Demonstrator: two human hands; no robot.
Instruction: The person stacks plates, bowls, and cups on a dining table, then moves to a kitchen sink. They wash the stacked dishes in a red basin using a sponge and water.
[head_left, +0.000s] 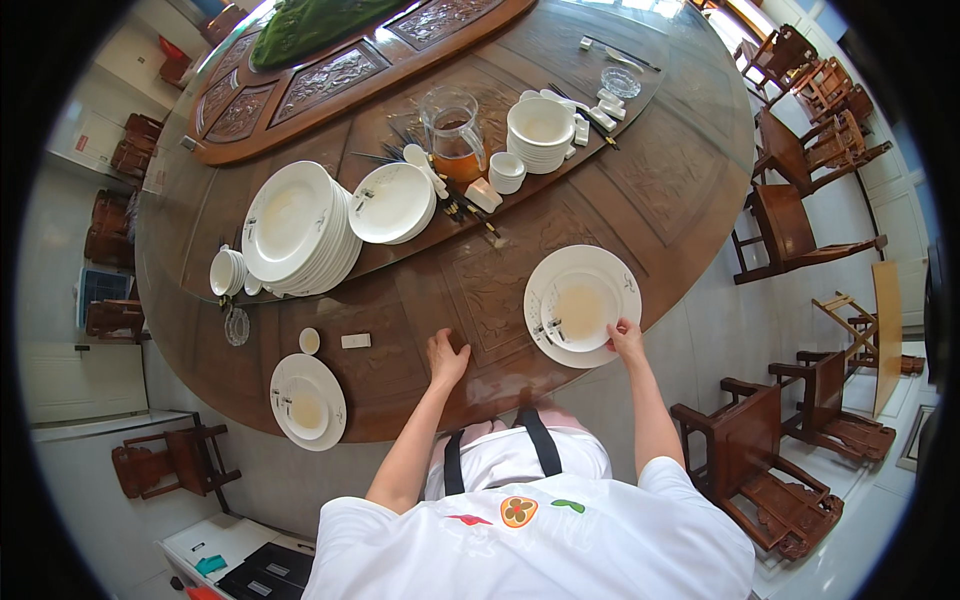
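My right hand (625, 339) grips the lower right rim of a small white plate (581, 311), which lies on a large white plate (551, 277) near the round wooden table's edge. My left hand (448, 357) holds nothing; its fingers are apart at the carved wooden tabletop (491, 375). To the left, another small plate (307, 409) rests on a large plate (334, 431), with a small white cup (309, 340) and a white chopstick rest (356, 341) beyond them. Stacked large plates (289, 225) and smaller plates (391, 202) stand farther in.
A glass jug (452, 135) of amber liquid stands among chopsticks (480, 214), stacked bowls (540, 127) and small cups (507, 171) on a glass turntable. Glass ashtrays (237, 326) lie at both sides. Wooden chairs (739, 435) surround the table.
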